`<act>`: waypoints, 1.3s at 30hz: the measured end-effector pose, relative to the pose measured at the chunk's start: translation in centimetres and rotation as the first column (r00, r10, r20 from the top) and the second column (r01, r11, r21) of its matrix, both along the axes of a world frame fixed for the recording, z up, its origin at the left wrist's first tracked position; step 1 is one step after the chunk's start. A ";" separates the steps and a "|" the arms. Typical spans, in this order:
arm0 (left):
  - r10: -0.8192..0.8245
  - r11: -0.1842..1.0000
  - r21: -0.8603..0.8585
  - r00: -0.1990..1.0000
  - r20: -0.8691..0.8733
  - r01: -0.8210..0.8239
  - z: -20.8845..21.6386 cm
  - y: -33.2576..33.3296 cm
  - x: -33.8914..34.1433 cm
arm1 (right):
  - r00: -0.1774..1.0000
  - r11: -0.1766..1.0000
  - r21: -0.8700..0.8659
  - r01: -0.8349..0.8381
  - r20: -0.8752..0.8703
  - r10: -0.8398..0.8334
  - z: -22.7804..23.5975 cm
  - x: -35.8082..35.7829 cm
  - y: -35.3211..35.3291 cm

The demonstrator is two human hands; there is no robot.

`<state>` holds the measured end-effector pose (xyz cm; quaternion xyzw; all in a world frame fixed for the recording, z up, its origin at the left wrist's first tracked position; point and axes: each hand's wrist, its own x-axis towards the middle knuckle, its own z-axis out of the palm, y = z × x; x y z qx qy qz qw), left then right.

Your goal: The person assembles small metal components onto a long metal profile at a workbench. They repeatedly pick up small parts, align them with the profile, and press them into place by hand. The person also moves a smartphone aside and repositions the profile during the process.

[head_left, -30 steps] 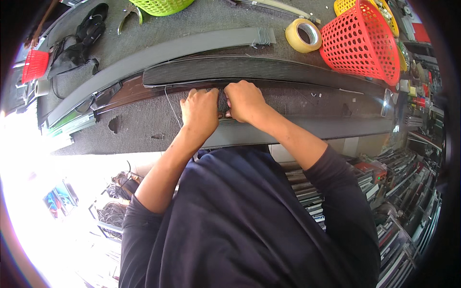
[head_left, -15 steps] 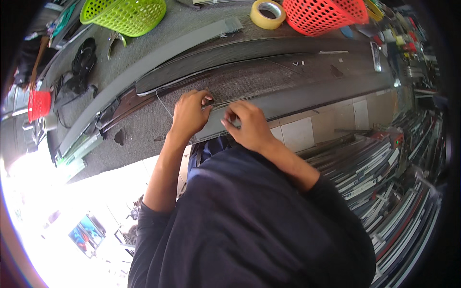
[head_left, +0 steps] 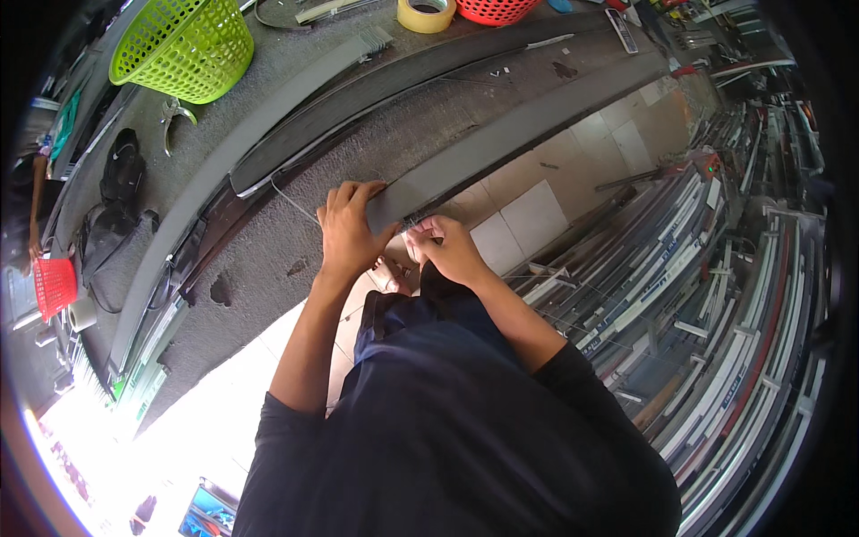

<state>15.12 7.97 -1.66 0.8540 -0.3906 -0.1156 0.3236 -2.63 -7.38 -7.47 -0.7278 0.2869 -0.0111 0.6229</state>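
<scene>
A long flat grey strip (head_left: 519, 134) with a layered look runs along the bench's near edge toward the far right. My left hand (head_left: 347, 231) is closed on its near end, fingers over the top and thumb at the end. Just right of it, my right hand (head_left: 447, 246) pinches at the strip's near corner, where a small dark ridged bit shows. What lies between the right fingertips is hidden. A thin cord (head_left: 293, 200) leads from a second, darker strip (head_left: 358, 112) toward my left hand. Behind it lies another grey strip (head_left: 259, 134) with a fanned, pleated end.
A green basket (head_left: 201, 54), pliers (head_left: 170, 123), a tape roll (head_left: 426, 14) and a red basket (head_left: 495, 7) stand along the back. Black straps (head_left: 121, 188) lie left. A phone-like device (head_left: 621, 31) sits far right. Stacked long profiles (head_left: 680, 295) fill the floor at right.
My hands were loosely curled above the strip's end. Now the left grips that end and the right has dropped to its near corner. The view has turned, shifting the bench items leftward.
</scene>
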 end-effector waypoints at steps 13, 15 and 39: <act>0.073 0.996 -0.051 0.996 0.042 -0.070 -1.6 -0.1 -0.7 | 0.987 0.840 -0.523 0.141 0.137 -0.080 3.6 1.9 -0.1; 0.082 0.994 -0.084 0.993 0.082 -0.075 -1.6 -0.1 -0.9 | 0.993 0.823 -0.557 0.109 0.098 -0.065 3.6 1.5 -0.7; 0.144 0.984 -0.141 0.962 0.233 -0.113 -3.6 -0.7 -2.2 | 0.900 0.575 -0.775 0.262 0.411 0.144 -0.5 1.7 -2.3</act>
